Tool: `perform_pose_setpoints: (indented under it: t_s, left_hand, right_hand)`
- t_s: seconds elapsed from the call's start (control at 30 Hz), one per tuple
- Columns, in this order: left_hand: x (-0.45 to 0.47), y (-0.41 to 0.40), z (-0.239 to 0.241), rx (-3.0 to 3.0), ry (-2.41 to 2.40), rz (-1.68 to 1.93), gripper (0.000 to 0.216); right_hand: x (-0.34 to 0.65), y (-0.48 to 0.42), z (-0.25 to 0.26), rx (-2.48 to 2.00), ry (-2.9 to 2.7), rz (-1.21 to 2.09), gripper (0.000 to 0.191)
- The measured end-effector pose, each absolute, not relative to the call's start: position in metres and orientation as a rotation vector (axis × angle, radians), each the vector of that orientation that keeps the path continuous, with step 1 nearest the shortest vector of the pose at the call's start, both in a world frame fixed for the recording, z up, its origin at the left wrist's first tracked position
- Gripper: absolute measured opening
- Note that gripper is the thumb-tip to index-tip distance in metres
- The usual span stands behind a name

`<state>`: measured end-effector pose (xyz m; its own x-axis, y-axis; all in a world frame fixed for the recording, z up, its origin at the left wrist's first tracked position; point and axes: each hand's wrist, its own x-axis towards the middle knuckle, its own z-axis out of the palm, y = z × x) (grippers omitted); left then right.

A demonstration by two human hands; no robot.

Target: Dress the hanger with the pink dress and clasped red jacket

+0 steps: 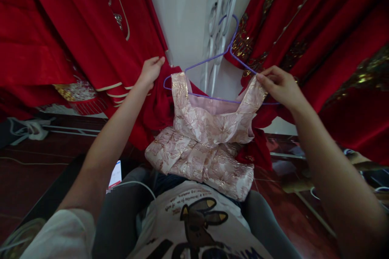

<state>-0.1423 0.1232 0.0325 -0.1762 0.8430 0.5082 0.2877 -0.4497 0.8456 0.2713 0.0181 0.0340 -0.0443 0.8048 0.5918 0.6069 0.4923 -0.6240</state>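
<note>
A pink and gold brocade dress (209, 125) with wide shoulder straps hangs on a purple hanger (206, 60), its skirt folded over my lap. My right hand (278, 87) pinches the right strap at the hanger's sloping arm. The left strap (180, 91) lies over the hanger's other side, near the hanger's end. To the left of it, my left hand (152, 72) is closed on a red garment (156, 105), which bunches below the fingers. The hanger's hook points up and is free of any rail.
Red garments with gold sequins (304, 36) hang at the right, and more red cloth (60, 20) hangs at the left. White hangers (223, 20) dangle between them before a pale wall. A phone (115, 174) with a white cable lies by my left thigh.
</note>
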Motion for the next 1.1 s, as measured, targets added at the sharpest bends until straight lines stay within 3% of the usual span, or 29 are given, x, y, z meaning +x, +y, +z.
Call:
perform_pose_setpoints:
  t_s: [0.17, 0.43, 0.6, 0.7, 0.8, 0.9, 1.1]
  left_hand:
    - [-0.105, 0.105, 0.072, 2.007, 1.144, 1.827, 0.039]
    - [-0.024, 0.004, 0.044, 2.501, 0.865, 1.563, 0.044]
    - [-0.039, 0.022, 0.048, 2.633, 0.897, 1.428, 0.041]
    - [-0.061, 0.06, 0.044, 2.616, 1.147, 1.347, 0.035]
    - [-0.071, 0.086, 0.033, 2.616, 1.315, 1.042, 0.034]
    - [-0.068, 0.091, 0.023, 2.609, 1.358, 0.988, 0.035]
    - [-0.063, 0.083, 0.016, 2.606, 1.348, 1.134, 0.035]
  right_hand:
    - [0.26, -0.001, 0.044, -1.246, -1.791, 0.164, 0.02]
    - [0.25, -0.011, 0.049, -1.193, -1.705, 0.355, 0.021]
    - [0.256, 0.004, 0.047, -1.217, -1.698, 0.519, 0.026]
    - [0.258, 0.02, 0.049, -1.347, -1.695, 0.74, 0.044]
    - [0.257, 0.035, 0.055, -1.479, -1.691, 1.213, 0.071]
    - [0.253, 0.047, 0.061, -1.54, -1.703, 1.535, 0.088]
    - [0.245, 0.06, 0.062, -1.686, -1.806, 1.401, 0.102]
